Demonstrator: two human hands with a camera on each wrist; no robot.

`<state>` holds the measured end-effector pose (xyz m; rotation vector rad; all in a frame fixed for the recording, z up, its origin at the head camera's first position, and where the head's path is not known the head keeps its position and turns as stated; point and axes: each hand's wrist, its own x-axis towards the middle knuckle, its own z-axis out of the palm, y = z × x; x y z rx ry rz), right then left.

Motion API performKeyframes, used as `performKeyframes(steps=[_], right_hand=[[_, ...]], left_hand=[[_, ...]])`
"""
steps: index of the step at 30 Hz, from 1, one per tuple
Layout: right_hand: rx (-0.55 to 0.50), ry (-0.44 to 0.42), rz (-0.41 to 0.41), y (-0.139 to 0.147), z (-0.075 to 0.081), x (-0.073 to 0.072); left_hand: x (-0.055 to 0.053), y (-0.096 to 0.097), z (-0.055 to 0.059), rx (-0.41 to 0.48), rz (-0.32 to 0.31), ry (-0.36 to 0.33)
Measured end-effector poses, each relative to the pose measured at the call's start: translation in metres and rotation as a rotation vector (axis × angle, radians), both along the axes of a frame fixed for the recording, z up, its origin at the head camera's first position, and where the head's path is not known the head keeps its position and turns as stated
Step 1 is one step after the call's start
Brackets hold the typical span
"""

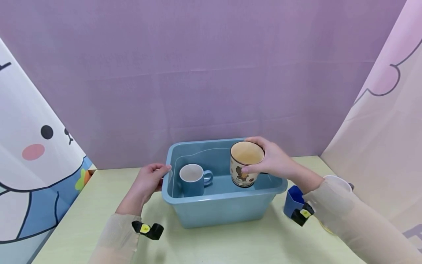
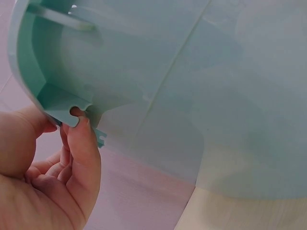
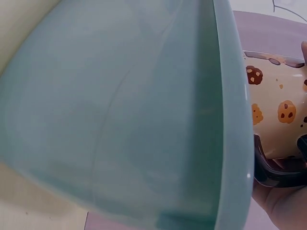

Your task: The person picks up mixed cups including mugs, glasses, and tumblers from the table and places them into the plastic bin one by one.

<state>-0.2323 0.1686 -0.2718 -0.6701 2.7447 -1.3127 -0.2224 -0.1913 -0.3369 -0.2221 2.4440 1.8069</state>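
A light blue plastic tub [image 1: 217, 211] stands on the table. My left hand [image 1: 150, 181] pinches its left rim between thumb and curled fingers; the left wrist view shows the fingers [image 2: 84, 148] hooked under the rim's underside. My right hand [image 1: 271, 157] grips a cream mug [image 1: 242, 172] with a brown bear print and dark rim, thumb on the near side, over the right part of the tub. In the right wrist view the mug's dark handle [image 3: 278, 177] and cookie spots show beyond the tub's rim. A blue mug [image 1: 192, 185], white inside, stands upright at the left inside the tub.
Right of the tub, partly under my right forearm, stand a dark blue angular cup [image 1: 293, 201] and a white round item [image 1: 337, 181]. A purple cloth [image 1: 211, 80] hangs right behind the tub, with printed cloths at both sides. The pale table [image 1: 211, 245] extends in front.
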Motion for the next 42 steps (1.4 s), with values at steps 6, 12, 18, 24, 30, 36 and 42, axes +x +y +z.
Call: performKeyframes(steps=[6, 12, 18, 24, 30, 36, 42], right_hand=[[0.012, -0.011, 0.022, -0.005, 0.0, -0.001], [0.026, -0.01, 0.036, -0.009, 0.001, -0.002], [0.041, -0.01, 0.051, -0.015, 0.0, -0.001], [0.055, -0.026, 0.075, -0.021, -0.001, 0.001], [0.1, -0.002, 0.071, -0.027, -0.003, 0.002], [0.111, -0.006, 0.085, -0.032, -0.005, 0.002], [0.129, -0.021, 0.101, -0.037, -0.008, 0.002]], left_hand=[[0.001, 0.001, 0.001, -0.005, 0.002, -0.004], [0.001, 0.001, 0.001, -0.003, 0.001, -0.001], [0.001, 0.001, 0.001, 0.002, 0.002, 0.002], [0.002, 0.002, 0.002, 0.008, 0.001, 0.005], [0.002, 0.001, 0.002, 0.016, 0.001, 0.008], [0.002, 0.001, 0.002, 0.013, 0.002, 0.005], [0.001, 0.001, 0.002, 0.004, 0.005, -0.003]])
